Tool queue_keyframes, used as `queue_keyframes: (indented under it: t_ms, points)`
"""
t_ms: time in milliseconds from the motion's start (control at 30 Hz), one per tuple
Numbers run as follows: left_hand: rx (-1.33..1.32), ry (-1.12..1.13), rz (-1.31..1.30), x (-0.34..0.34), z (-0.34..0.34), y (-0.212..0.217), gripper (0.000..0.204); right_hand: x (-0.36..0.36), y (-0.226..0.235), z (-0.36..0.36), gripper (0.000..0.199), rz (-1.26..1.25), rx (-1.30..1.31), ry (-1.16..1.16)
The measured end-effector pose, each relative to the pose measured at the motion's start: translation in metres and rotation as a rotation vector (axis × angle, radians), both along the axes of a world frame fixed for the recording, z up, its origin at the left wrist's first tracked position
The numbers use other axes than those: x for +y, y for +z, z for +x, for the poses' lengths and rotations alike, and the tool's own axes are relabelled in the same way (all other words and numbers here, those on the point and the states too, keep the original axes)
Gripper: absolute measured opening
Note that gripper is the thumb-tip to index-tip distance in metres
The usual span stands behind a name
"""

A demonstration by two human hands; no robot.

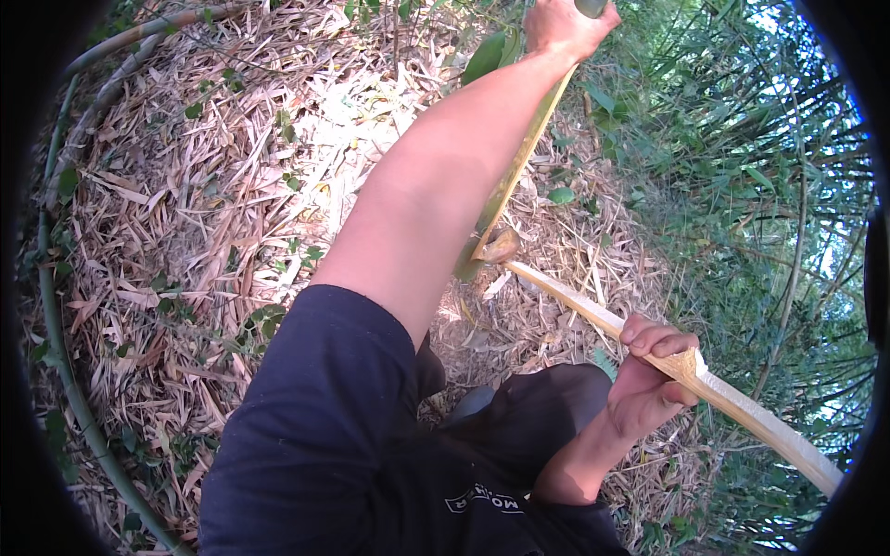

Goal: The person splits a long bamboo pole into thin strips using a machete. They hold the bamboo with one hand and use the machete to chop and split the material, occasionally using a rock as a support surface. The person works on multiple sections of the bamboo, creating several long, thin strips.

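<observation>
My left arm reaches up across the view, and my left hand [565, 30] is closed around a green bamboo pole [590, 7] at the top edge. Below that hand, a length of split bamboo [528, 153] with a pale yellow cut edge runs down, partly behind my forearm. At its lower end, by a knobby node [502, 246], it meets a long pale bamboo strip [769, 424] that slants down to the right. My right hand, [640, 394] palm up, wraps its fingers over this strip beside another node [689, 362]. Whether the two lengths are joined is unclear.
Dry bamboo leaves [232, 167] cover the ground, with small green plants among them. A curved green stem [69, 371] bends along the left side. Dense green bamboo foliage [742, 185] stands at the right. My dark-clothed leg [547, 398] is below the strip.
</observation>
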State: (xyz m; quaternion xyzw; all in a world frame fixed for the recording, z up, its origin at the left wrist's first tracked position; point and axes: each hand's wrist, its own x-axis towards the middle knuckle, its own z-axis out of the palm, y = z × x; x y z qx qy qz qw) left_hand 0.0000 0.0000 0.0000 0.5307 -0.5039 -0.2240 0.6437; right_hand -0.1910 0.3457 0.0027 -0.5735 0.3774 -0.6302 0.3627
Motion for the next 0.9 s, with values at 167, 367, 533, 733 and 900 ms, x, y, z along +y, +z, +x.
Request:
queue_keyframes:
  t_ms: [167, 367, 533, 733, 900]
  points:
    - [-0.019, 0.031, -0.018, -0.002, 0.004, 0.013, 0.050, 0.005, -0.001, 0.005, 0.072, -0.050, -0.003, -0.002]
    - [0.042, -0.003, 0.043, 0.007, 0.017, 0.005, 0.053, 0.027, -0.006, 0.004, 0.071, -0.041, -0.021, -0.005]
    - [0.021, 0.037, 0.087, 0.009, 0.021, 0.005, 0.054, 0.039, -0.007, 0.005, 0.071, -0.043, -0.024, -0.016]
    - [0.027, 0.106, 0.086, 0.002, 0.023, 0.000, 0.055, 0.056, -0.007, 0.001, 0.065, -0.087, -0.024, -0.039]
    - [-0.047, 0.632, 0.049, -0.029, 0.109, -0.046, 0.050, 0.113, 0.037, -0.076, 0.054, -0.176, -0.220, -0.242]
